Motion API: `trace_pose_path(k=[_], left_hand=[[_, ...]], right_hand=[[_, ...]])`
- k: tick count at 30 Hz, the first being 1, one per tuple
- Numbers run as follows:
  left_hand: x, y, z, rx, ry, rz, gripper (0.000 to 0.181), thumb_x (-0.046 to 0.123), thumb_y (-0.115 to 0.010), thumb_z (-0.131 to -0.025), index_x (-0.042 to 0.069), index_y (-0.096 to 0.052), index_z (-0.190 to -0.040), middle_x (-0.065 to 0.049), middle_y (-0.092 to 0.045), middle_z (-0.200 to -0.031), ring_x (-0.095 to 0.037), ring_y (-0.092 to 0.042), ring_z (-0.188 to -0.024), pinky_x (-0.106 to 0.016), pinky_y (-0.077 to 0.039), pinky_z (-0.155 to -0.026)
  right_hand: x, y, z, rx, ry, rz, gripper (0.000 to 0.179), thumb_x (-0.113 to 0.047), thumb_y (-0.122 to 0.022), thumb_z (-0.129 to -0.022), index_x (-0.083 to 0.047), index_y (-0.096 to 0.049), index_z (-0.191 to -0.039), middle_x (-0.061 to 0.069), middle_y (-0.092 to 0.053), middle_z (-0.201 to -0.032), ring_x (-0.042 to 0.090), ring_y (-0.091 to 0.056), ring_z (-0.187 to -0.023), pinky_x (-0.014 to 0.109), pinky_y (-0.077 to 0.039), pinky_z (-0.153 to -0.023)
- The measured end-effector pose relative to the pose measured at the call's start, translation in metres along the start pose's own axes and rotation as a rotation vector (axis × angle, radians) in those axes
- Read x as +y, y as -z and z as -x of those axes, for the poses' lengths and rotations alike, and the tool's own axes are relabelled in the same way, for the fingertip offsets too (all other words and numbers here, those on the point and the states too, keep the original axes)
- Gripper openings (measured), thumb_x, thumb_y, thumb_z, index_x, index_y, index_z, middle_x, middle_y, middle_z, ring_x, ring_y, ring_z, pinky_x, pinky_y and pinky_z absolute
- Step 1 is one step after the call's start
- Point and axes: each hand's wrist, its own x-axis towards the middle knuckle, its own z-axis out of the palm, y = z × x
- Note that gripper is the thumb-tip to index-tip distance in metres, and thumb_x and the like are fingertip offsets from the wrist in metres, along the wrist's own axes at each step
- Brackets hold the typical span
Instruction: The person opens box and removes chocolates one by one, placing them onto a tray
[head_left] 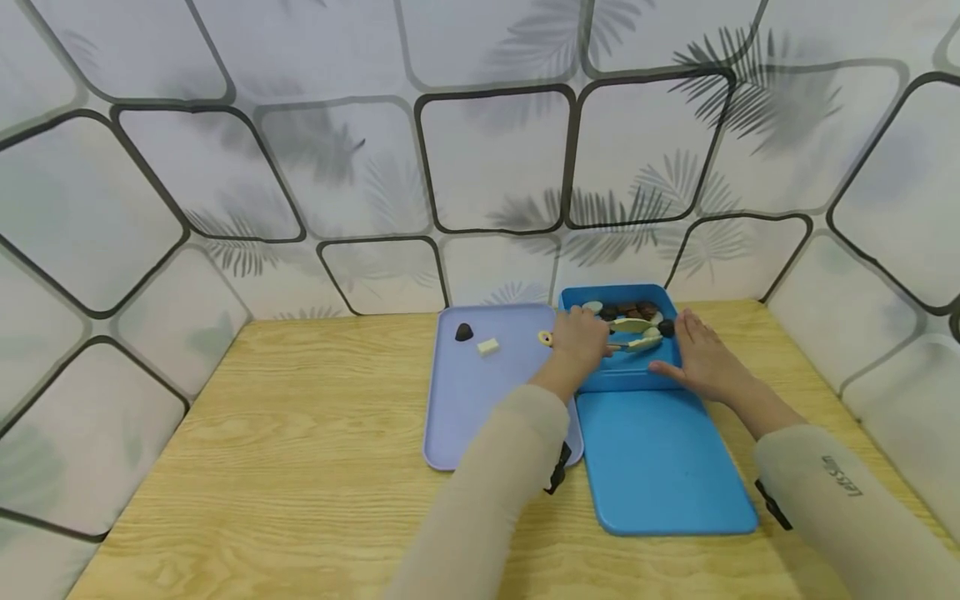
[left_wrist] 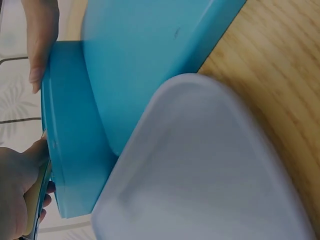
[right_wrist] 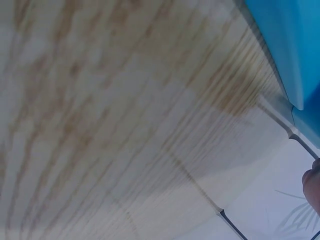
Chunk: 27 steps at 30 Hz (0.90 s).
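In the head view my left hand (head_left: 581, 340) grips a pair of tongs (head_left: 643, 343) with cream ends and a yellow ring at the handle. The tong ends reach over the blue box (head_left: 622, 381), close to a dark piece (head_left: 666, 328) near its right wall. Several dark, brown and pale pieces (head_left: 637, 309) lie along the back of the box. My right hand (head_left: 703, 360) rests against the box's right side, fingers extended and thumb over the front. The left wrist view shows the tongs (left_wrist: 34, 200) partly hidden by the left hand.
Left of the box lies a lavender tray (head_left: 457, 408) bearing a dark domed piece (head_left: 464, 332) and a cream block (head_left: 488, 347). A flat blue lid (head_left: 667, 467) lies in front of the box. Patterned cloth (head_left: 495, 158) rises behind the wooden table (head_left: 315, 450).
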Motion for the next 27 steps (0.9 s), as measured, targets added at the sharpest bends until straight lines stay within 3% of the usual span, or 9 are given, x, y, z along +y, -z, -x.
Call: trace_pose_path(k=[5,12,20,27], left_hand=[[0.002,-0.006,0.0,0.026,0.021,0.004,0.042,0.061,-0.048,-0.088,0.032,-0.067,-0.114,0.007,-0.06,-0.109,-0.01,-0.052,-0.102,-0.029,-0.048,-0.083],[0.0,-0.011,0.003,0.082,-0.001,0.019,0.041,0.061,-0.049,-0.088,0.031,-0.069,-0.108,0.007,-0.06,-0.106,-0.011,-0.051,-0.096,-0.03,-0.047,-0.084],[-0.02,-0.015,0.014,0.101,-0.005,0.006,0.049,0.063,-0.045,-0.089,0.026,-0.068,-0.109,0.006,-0.061,-0.106,-0.011,-0.054,-0.103,-0.028,-0.049,-0.085],[-0.038,-0.012,0.022,0.12,-0.015,-0.005,0.055,0.065,-0.046,-0.087,0.023,-0.066,-0.117,0.004,-0.062,-0.117,-0.011,-0.055,-0.108,-0.028,-0.051,-0.085]], right_hand=[[0.0,0.001,-0.001,0.004,0.002,-0.003,0.106,-0.062,-0.047,-0.09,0.021,-0.004,-0.141,0.039,0.001,-0.148,0.053,-0.002,-0.138,0.06,-0.006,-0.112],[0.0,0.002,0.0,0.005,0.007,-0.017,0.107,-0.062,-0.048,-0.089,0.021,-0.004,-0.141,0.041,0.0,-0.148,0.054,-0.004,-0.137,0.06,-0.007,-0.111],[0.0,0.003,-0.002,-0.013,0.011,-0.022,0.106,-0.06,-0.048,-0.09,0.021,-0.002,-0.141,0.04,0.002,-0.148,0.053,-0.001,-0.138,0.061,-0.007,-0.111],[0.0,0.001,0.0,-0.008,0.003,-0.044,0.107,-0.061,-0.049,-0.09,0.02,-0.001,-0.141,0.039,0.003,-0.148,0.053,-0.001,-0.137,0.06,-0.007,-0.111]])
